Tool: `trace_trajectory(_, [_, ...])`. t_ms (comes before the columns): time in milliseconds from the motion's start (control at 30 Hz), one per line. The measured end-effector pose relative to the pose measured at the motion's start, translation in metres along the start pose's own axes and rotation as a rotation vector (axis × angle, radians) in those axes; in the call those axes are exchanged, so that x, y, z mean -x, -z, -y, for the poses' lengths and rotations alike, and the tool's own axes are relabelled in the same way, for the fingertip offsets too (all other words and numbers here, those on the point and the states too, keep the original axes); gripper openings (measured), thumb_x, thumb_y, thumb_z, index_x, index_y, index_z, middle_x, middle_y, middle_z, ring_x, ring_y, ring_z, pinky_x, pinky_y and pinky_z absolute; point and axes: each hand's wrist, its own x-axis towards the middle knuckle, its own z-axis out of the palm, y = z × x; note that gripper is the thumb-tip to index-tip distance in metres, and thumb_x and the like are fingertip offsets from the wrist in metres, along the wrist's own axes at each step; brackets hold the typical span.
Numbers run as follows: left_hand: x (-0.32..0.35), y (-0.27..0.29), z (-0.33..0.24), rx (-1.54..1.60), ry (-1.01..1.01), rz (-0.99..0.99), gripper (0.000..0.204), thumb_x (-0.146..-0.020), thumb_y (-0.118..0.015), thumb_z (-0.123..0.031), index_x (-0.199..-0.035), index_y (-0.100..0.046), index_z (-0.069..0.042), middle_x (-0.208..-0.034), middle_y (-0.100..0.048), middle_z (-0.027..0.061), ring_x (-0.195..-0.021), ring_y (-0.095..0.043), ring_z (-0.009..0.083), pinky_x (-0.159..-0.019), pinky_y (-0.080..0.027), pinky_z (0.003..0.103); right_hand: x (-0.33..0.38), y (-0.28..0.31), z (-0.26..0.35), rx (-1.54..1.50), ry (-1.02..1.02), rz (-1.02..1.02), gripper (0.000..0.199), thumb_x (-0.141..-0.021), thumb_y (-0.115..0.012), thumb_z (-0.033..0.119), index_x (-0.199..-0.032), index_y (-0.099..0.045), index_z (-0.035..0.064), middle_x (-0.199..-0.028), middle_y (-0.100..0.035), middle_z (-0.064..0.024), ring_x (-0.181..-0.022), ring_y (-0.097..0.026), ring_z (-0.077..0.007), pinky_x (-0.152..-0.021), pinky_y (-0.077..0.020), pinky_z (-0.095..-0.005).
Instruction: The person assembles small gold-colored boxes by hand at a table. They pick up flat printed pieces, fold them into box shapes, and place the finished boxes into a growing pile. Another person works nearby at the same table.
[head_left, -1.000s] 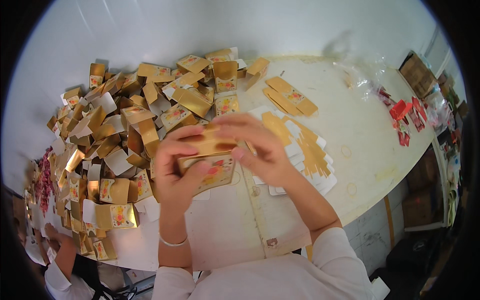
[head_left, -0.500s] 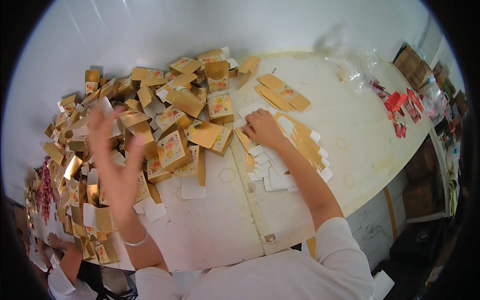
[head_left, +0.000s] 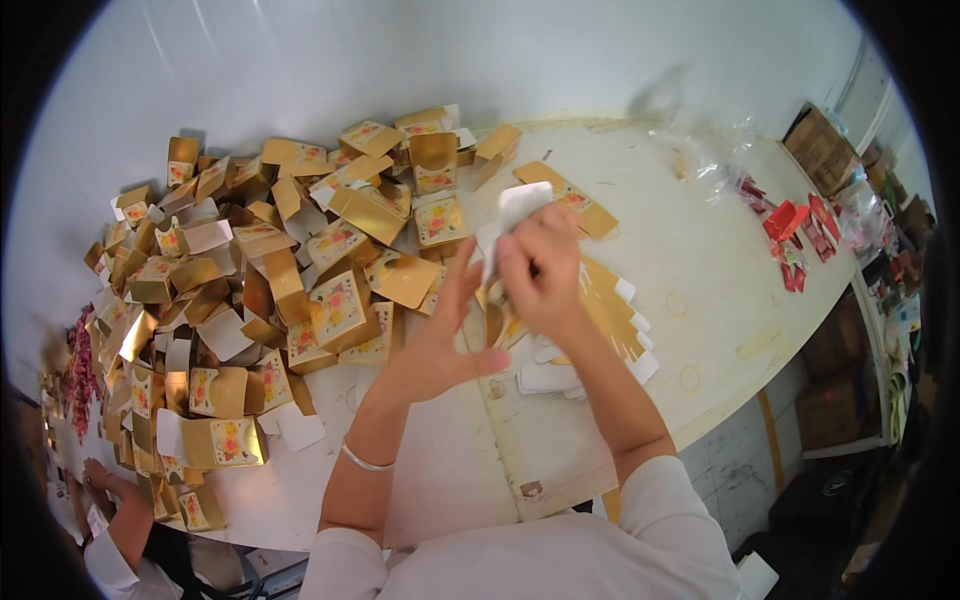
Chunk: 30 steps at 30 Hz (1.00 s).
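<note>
My right hand is closed on a folding carton, whose white flap sticks up above the fingers; gold card shows below the hand. My left hand is just left of it, thumb and fingers spread, holding nothing; whether its fingertips touch the carton I cannot tell. Under and beyond my right forearm lies a fanned stack of flat gold cartons with white flaps. To the left spreads a big heap of folded gold boxes with flower prints, many with flaps standing up.
More flat gold cartons lie behind my right hand. Clear plastic film and red packets are at the table's far right. A brown cardboard box stands beyond. At the lower left, another person's arm reaches to the table.
My left hand has come right and nearer from over the heap to beside my right hand. My right hand has lifted a carton off the fanned stack.
</note>
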Motion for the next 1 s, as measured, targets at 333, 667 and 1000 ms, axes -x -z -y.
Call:
trace_trajectory(333, [0.003, 0.007, -0.003, 0.356, -0.01, -0.152, 0.093, -0.056, -0.081, -0.012, -0.129, -0.023, -0.003, -0.113, -0.048, 0.0087, -0.104, -0.05, 0.0189, -0.085, -0.045, 0.033, -0.015, 0.006, 0.033, -0.775, -0.44, -0.285, 0.014, -0.083, -0.05, 0.012, -0.096, -0.05, 0.0062, -0.089, -0.052, -0.0037, -0.085, -0.048, -0.0162, -0.092, -0.0304, -0.0307])
trace_trajectory(667, [-0.001, 0.011, -0.001, -0.344, -0.558, -0.359, 0.059, -0.071, -0.071, -0.014, -0.119, -0.037, -0.006, -0.1, -0.049, 0.0071, -0.09, -0.046, 0.0161, -0.07, -0.042, 0.027, -0.016, 0.006, 0.033, -1.495, -1.298, 0.21, 0.036, -0.085, -0.049, 0.022, -0.115, -0.048, 0.0016, -0.103, -0.056, -0.0092, -0.092, -0.056, -0.0165, -0.075, -0.0478, -0.0296])
trace_trajectory(1000, [0.004, 0.007, -0.021, 0.154, -0.313, -0.352, 0.053, -0.077, -0.061, 0.0, -0.116, -0.026, -0.009, -0.112, -0.047, 0.0135, -0.094, -0.055, 0.0191, -0.073, -0.05, 0.028, -0.009, 0.0, 0.02, -1.301, -0.613, 0.257, 0.027, -0.082, -0.041, 0.007, -0.093, -0.063, -0.0036, -0.108, -0.055, -0.0174, -0.099, -0.053, -0.0221, -0.084, -0.042, -0.0309])
